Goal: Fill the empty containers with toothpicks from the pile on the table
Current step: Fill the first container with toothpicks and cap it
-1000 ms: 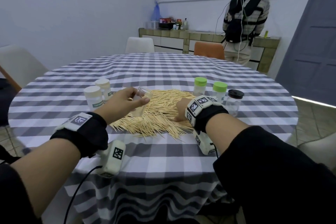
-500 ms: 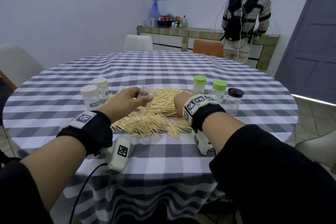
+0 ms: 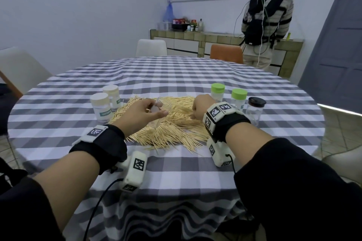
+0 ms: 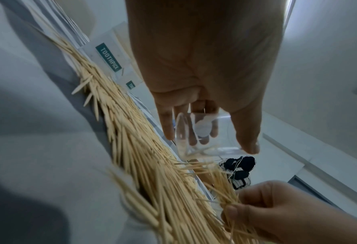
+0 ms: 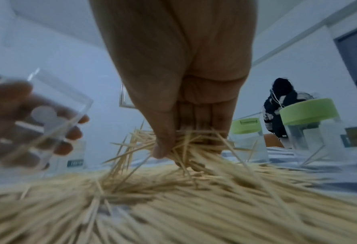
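A wide pile of toothpicks (image 3: 172, 127) lies on the checked tablecloth (image 3: 176, 76). My left hand (image 3: 145, 111) grips a clear open container (image 3: 163, 104), tilted above the pile, also seen as the clear container (image 4: 196, 132) and the container (image 5: 48, 118). My right hand (image 3: 199, 105) reaches into the pile's far right side, and its fingers (image 5: 163, 145) pinch a bunch of toothpicks (image 5: 194, 148) just above the heap. The right hand (image 4: 277, 211) shows the same grip in the left wrist view.
Two cream-lidded jars labelled TOOTHPICK (image 3: 101, 106) stand left of the pile. Two green-lidded jars (image 3: 238, 98) and a black-lidded glass jar (image 3: 255, 108) stand to its right. Chairs (image 3: 226, 54) ring the table. A person (image 3: 266, 17) stands at the back counter.
My right hand has slid from the pile's near edge to its far side and closed on a bunch of toothpicks. The left hand keeps hold of the clear container.
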